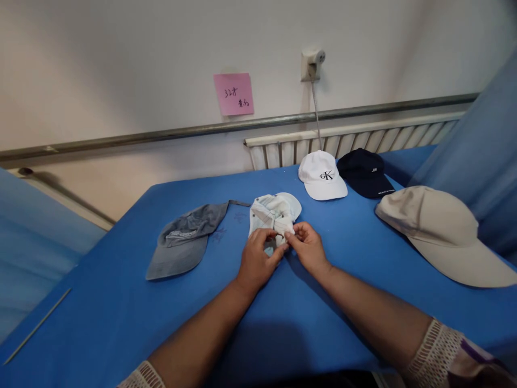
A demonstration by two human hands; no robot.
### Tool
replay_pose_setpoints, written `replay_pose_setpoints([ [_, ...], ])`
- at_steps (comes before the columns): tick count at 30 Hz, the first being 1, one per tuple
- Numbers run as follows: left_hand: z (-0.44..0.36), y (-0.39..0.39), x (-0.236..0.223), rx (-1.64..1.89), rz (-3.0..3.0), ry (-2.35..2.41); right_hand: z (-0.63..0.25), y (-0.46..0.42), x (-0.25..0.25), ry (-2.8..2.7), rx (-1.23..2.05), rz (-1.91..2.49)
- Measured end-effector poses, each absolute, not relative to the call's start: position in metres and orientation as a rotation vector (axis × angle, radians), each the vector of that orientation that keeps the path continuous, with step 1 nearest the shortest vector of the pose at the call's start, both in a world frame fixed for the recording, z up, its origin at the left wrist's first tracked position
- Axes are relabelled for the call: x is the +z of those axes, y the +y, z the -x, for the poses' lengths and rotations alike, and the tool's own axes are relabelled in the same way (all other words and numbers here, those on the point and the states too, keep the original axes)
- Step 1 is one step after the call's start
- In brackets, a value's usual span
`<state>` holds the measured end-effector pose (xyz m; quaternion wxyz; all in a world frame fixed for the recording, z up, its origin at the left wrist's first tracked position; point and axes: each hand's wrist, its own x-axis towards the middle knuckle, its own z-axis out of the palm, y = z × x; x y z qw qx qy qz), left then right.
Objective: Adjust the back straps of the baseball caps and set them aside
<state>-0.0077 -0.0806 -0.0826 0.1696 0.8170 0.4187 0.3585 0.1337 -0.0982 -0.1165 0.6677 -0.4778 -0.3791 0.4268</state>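
A pale, patterned baseball cap (pixel 269 207) lies on the blue table in front of me, its brim pointing away to the upper right. Both hands are at its near edge, by the back strap. My left hand (pixel 258 256) pinches that edge with thumb and fingers. From the other side, my right hand (pixel 309 248) grips the cap's edge close to the left fingertips. The fingers partly cover the strap, so its fastening cannot be made out. Left of the hands rests a grey-blue cap (pixel 186 237), its loose strap stretching toward the pale cap.
A white cap (pixel 321 175), a black cap (pixel 363 170) and a large beige cap (pixel 440 226) sit on the blue table (pixel 335 328) to the right. Behind run a metal rail (pixel 181 132) and a radiator (pixel 351 143). A thin stick (pixel 38 326) lies far left.
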Motion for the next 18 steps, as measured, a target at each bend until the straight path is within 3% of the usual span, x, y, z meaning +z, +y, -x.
replay_pose_setpoints([
  [12,0.012,-0.077,-0.083,0.934,-2.463,1.205,-0.132,-0.099,-0.115,-0.65,1.025,1.269],
  [18,0.015,-0.076,-0.084,0.996,-2.589,1.108,-0.132,-0.109,-0.102,-0.666,1.38,1.218],
])
